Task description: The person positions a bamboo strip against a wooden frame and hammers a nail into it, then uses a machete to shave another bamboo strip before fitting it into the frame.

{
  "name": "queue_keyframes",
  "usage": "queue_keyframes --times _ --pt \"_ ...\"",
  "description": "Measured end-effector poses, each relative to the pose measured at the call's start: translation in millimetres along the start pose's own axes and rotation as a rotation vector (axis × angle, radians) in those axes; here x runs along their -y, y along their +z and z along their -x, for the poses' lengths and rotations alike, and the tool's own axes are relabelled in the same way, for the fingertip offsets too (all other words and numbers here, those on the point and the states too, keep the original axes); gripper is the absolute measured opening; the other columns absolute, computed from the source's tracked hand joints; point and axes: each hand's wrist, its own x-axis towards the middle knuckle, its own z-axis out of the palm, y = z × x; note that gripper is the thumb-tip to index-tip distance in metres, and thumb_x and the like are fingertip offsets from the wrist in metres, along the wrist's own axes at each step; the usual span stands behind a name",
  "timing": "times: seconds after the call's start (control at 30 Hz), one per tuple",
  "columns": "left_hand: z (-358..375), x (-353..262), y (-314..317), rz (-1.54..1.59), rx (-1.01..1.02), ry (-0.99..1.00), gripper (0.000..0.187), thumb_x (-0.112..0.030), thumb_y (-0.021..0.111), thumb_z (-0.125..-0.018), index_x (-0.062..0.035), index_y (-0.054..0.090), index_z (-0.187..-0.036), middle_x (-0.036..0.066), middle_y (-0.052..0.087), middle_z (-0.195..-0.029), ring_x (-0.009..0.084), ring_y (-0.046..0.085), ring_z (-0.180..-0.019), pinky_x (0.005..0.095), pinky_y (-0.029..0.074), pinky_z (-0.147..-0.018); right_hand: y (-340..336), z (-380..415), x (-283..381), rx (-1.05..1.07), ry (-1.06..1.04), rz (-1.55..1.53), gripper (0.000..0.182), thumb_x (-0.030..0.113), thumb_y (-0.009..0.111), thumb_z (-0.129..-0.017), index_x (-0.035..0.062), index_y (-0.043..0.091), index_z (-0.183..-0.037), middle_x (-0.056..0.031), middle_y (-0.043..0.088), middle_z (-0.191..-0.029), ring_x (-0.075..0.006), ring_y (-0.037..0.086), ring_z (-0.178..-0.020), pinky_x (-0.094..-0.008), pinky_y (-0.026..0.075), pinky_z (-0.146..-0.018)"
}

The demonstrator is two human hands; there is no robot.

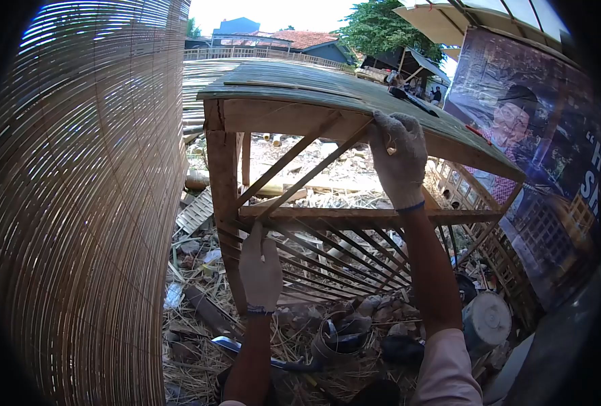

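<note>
A diagonal wooden slat (314,169) runs between the top beam (280,116) and the middle rail (327,215) of a wooden frame. Both hands wear light work gloves. My right hand (401,159) is closed around the slat's upper end, under the edge of the bamboo-covered top (287,81). My left hand (260,267) pinches the slat's lower end at the middle rail. Another diagonal slat (283,162) stands to the left, nearly parallel. Thin dark slats (341,254) slope below the rail.
A bamboo blind (91,216) hangs at the left. A blade (227,345), a bucket (486,318) and a black pot (344,335) lie low among straw and rubble. A printed banner (530,135) hangs at the right. People (436,93) are far behind.
</note>
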Motion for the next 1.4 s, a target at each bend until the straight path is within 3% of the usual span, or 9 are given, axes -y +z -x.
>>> queue_keyframes --times 0.2,0.27,0.5,0.6,0.87,1.1,1.2,1.27,1.4 --pt "1.2 -2.1 0.4 0.058 -0.002 0.007 0.046 -0.021 0.052 -0.105 0.0028 0.057 -0.145 0.027 0.065 -0.132 0.0392 0.064 -0.122 0.0453 0.050 -0.104 -0.7 5.3 -1.9 -0.014 0.021 -0.046 0.035 0.007 0.082 -0.087 0.0130 0.076 -0.120 -0.0098 0.071 -0.109 -0.0270 0.069 -0.094 -0.0388 0.057 -0.081" --pt "1.1 1.3 1.0 0.087 -0.002 -0.005 0.047 -0.020 0.052 -0.105 0.0036 0.056 -0.145 0.027 0.065 -0.133 0.0386 0.064 -0.122 0.0442 0.049 -0.105 0.5 5.8 -1.2 -0.044 0.026 -0.070 0.031 0.006 0.080 -0.087 0.0155 0.077 -0.117 -0.0072 0.069 -0.108 -0.0209 0.066 -0.085 -0.0349 0.056 -0.072" --pt "-0.3 5.1 2.2 0.152 0.009 -0.024 0.047 -0.021 0.052 -0.106 0.0038 0.055 -0.146 0.025 0.066 -0.133 0.0356 0.065 -0.123 0.0418 0.049 -0.106 -0.5 6.3 1.1 -0.029 0.093 -0.078 0.032 0.006 0.080 -0.087 0.0142 0.075 -0.118 -0.0075 0.068 -0.106 -0.0199 0.066 -0.084 -0.0344 0.056 -0.073" --pt "-1.5 2.3 -1.2 0.172 0.036 -0.037 0.047 -0.021 0.052 -0.107 0.0034 0.055 -0.147 0.023 0.067 -0.133 0.0331 0.065 -0.124 0.0403 0.049 -0.106 0.9 7.1 0.3 -0.004 0.124 -0.089 0.035 0.010 0.083 -0.085 0.0141 0.074 -0.118 -0.0072 0.068 -0.106 -0.0209 0.066 -0.087 -0.0357 0.056 -0.073" --pt "-0.2 -3.3 -3.5 0.168 0.067 -0.044 0.050 -0.022 0.053 -0.108 -0.0012 0.049 -0.154 0.021 0.069 -0.129 0.0301 0.068 -0.117 0.0389 0.052 -0.100 5.0 7.5 9.4 0.030 0.143 0.041 0.051 0.041 0.088 -0.081 0.0124 0.070 -0.119 -0.0078 0.059 -0.098 -0.0269 0.061 -0.092 -0.0462 0.053 -0.081" --pt "6.1 -18.3 -2.5 -0.092 -0.084 0.102 0.043 -0.017 0.058 -0.104 -0.0013 0.056 -0.144 0.022 0.064 -0.126 0.0380 0.067 -0.115 0.0462 0.054 -0.096 6.2 9.0 9.4 0.043 0.163 0.065 0.048 0.044 0.084 -0.084 0.0112 0.069 -0.116 -0.0086 0.060 -0.097 -0.0295 0.061 -0.096 -0.0487 0.051 -0.086" --pt "-0.5 -26.8 -3.1 -0.150 -0.085 0.149 0.048 -0.015 0.060 -0.101 -0.0012 0.055 -0.147 0.022 0.063 -0.134 0.0360 0.060 -0.129 0.0452 0.048 -0.107 6.9 8.6 10.4 -0.001 0.138 0.043 0.047 0.045 0.083 -0.085 0.0113 0.069 -0.115 -0.0082 0.061 -0.097 -0.0302 0.061 -0.098 -0.0489 0.051 -0.087" --pt "-9.9 -25.0 2.7 -0.252 -0.173 0.449 0.054 -0.013 0.063 -0.099 -0.0022 0.051 -0.150 0.024 0.057 -0.143 0.0404 0.054 -0.135 0.0482 0.045 -0.112 3.7 6.0 13.5 0.012 0.157 0.032 0.046 0.044 0.083 -0.084 0.0116 0.069 -0.114 -0.0076 0.062 -0.097 -0.0301 0.061 -0.098 -0.0486 0.050 -0.088" --pt "-15.2 -28.0 15.4 -0.345 -0.059 0.442 0.065 -0.018 0.065 -0.097 -0.0059 0.043 -0.156 0.024 0.042 -0.159 0.0438 0.038 -0.149 0.0546 0.034 -0.121 4.0 8.3 8.9 0.042 0.139 0.039 0.048 0.042 0.085 -0.084 0.0113 0.068 -0.117 -0.0087 0.063 -0.101 -0.0294 0.062 -0.096 -0.0468 0.051 -0.086"
